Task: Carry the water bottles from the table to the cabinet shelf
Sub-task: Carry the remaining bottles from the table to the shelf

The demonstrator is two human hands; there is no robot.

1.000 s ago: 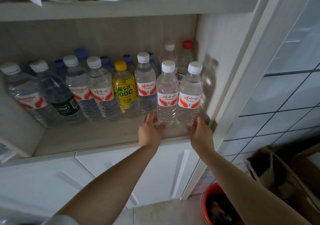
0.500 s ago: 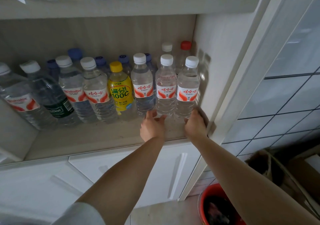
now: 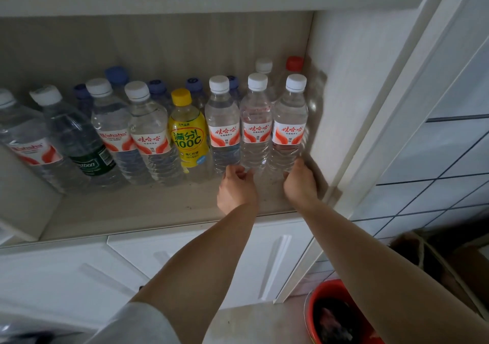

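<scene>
two hands (image 3: 236, 188) (image 3: 300, 182), two water bottles (image 3: 256, 124) (image 3: 289, 124) gripped

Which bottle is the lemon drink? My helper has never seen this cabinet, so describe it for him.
Look at the open cabinet shelf, front row of bottles. The lemon drink stands mid-row, three bottles left of the side wall. It alone has a yellow cap and label; its neighbours are clear with white caps.

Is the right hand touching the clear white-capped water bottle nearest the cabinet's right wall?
Touching. The head view shows the right hand with fingers against the base of that bottle.
</scene>
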